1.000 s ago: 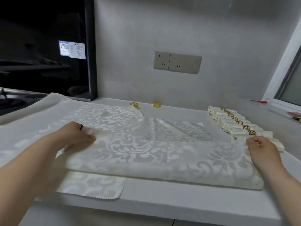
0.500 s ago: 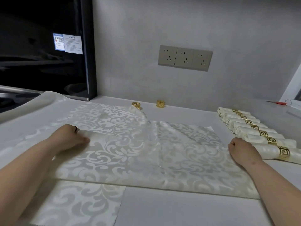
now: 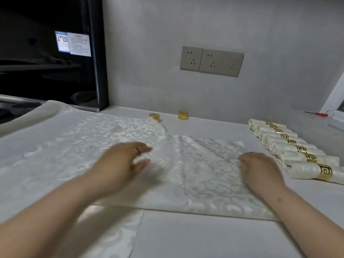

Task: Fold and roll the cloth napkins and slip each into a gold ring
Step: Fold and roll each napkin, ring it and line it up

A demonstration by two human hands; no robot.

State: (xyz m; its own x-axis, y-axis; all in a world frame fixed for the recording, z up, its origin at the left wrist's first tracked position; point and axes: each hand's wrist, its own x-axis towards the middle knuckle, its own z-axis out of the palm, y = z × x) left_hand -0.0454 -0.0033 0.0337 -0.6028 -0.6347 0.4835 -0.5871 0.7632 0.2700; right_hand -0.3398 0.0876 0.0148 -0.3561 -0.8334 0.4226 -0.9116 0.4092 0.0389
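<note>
Napkin (image 3: pixel 204 174) lies flat on the counter (image 3: pixel 204 237), and my left hand (image 3: pixel 128 161), blurry, is over its left part with fingers mostly straight. My right hand (image 3: pixel 260 170) sits on its right part, fingers curled; I cannot tell if it grips. Two gold rings (image 3: pixel 183 115) stand far behind.

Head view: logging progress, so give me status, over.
Left hand open, blurred, over folded white patterned cloth napkin. Right hand on it, grip unclear. Two gold metal rings loose behind, nothing blocking.

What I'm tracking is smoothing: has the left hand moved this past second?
Yes. The left hand slid right across the napkin, from well left of the left gold ring to nearly below it.
</note>
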